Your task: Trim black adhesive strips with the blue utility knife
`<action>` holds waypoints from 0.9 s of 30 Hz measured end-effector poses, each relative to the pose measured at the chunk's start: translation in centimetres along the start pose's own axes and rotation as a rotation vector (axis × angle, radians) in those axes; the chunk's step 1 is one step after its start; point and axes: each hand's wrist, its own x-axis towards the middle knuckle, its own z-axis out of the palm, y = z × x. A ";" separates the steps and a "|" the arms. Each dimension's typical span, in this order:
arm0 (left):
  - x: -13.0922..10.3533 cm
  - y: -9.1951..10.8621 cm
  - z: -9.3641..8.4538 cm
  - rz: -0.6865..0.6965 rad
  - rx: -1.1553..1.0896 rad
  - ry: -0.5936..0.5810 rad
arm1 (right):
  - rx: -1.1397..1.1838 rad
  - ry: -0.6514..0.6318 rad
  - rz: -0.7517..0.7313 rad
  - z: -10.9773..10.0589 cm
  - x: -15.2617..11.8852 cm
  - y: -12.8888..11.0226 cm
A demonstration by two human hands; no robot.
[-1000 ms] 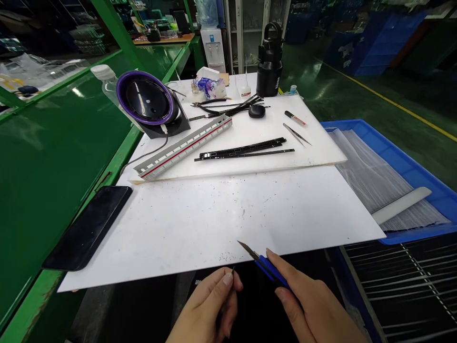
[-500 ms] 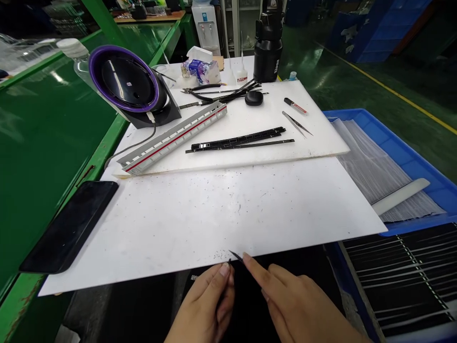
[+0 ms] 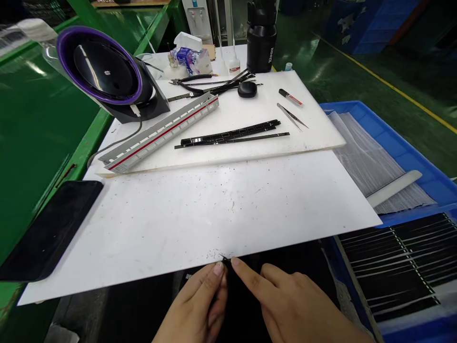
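Note:
At the front edge of the white board (image 3: 185,224), my left hand (image 3: 202,297) pinches a tiny black piece (image 3: 224,259) between thumb and fingers. Most of that piece is hidden in the grip. My right hand (image 3: 282,297) is closed round a slim dark pointed tool, its index finger stretched along it. Only the tool's thin tip shows, and it meets the black piece. Whether it is a knife or tweezers I cannot tell. Small dark shavings lie on the board just beyond my fingertips.
On a white foam slab (image 3: 257,107) lie black strips (image 3: 232,134), a grey rail (image 3: 164,136), tweezers (image 3: 291,116), a marker (image 3: 290,97) and pliers (image 3: 191,85). A phone (image 3: 53,228) and a purple-rimmed fan (image 3: 103,66) stand left. A blue crate (image 3: 378,116) is at right.
My right hand has come closer to my left, bringing the tool's tip onto the small black piece. The camera view has shifted slightly. My left hand keeps its pinch.

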 end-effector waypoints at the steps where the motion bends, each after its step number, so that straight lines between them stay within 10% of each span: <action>1: 0.0 0.1 0.0 -0.003 0.000 0.005 | -0.005 -0.002 0.000 -0.1 0.0 0.0; 17: -0.3 0.8 0.5 -0.003 0.011 -0.001 | -0.207 0.106 -0.024 -0.3 -0.3 -0.2; 27: 0.1 1.3 -0.9 0.006 0.046 -0.073 | 0.089 0.137 -0.001 -0.6 -0.9 0.3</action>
